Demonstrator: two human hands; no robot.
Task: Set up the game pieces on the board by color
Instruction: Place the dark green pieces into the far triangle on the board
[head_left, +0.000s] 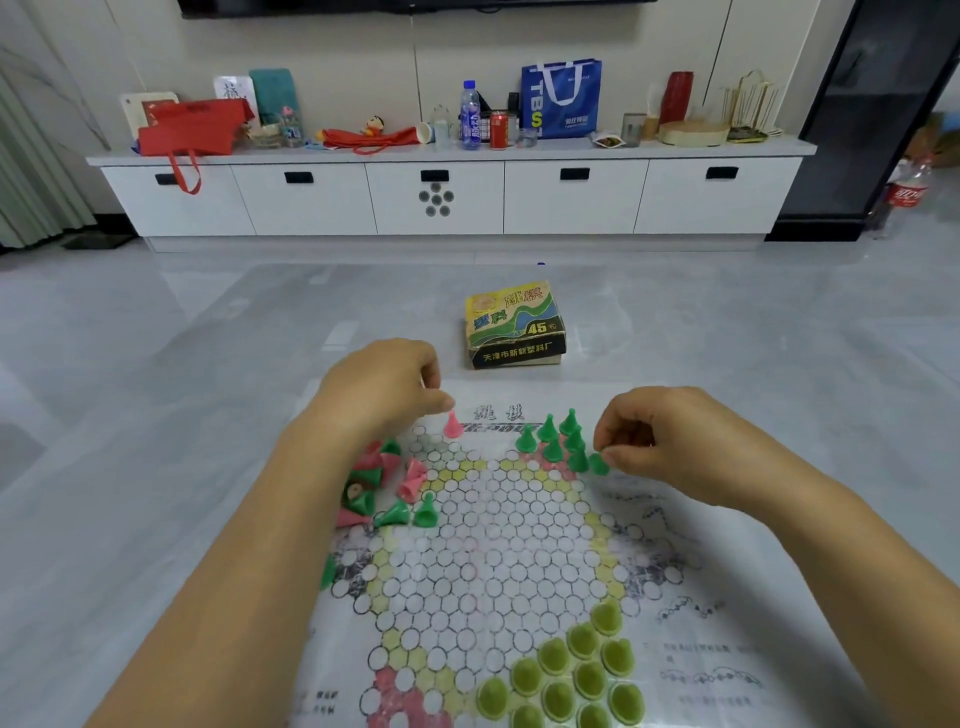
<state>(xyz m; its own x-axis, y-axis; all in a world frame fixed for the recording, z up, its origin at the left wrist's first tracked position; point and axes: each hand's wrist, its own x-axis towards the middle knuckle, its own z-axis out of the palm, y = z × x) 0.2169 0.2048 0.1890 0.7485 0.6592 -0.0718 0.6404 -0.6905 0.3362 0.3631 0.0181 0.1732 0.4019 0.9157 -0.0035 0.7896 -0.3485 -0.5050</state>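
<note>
At the board's left edge, beside the left wrist, a pile of pink and green cones lies tipped, pointing every way and too overlapped to count. The left hand pinches one pink cone by its tip, upright. Six green cones stand tip-up; just right of them, the right hand pinches a seventh cone. At least ten olive cones fill the near corner.

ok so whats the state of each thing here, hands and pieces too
left hand, pinching the pink piece, upright on the board
right hand, pinching a green piece at the cluster's edge
green cluster, upright
loose pile, pink and green, tipped over
olive pieces, standing in place
box, closed
</note>
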